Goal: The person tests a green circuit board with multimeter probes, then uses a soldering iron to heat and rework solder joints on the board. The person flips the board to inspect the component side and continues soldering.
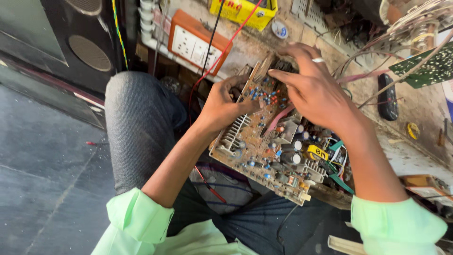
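At a cluttered repair bench (420, 160), the left hand (222, 106) clamps the circuit board's (264, 146) left edge, its long axis running away from the person, while the right hand's (314, 89) spread fingers (283, 75) press its far end.

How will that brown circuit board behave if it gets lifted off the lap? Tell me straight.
The circuit board is probably stiff: it spans knee to bench edge without sagging while the left hand grips one edge. Likely heavy toward the heat sinks and capacitors, so it may tip. Probably fragile; the right hand rests among upright parts, and attached wires could snag.
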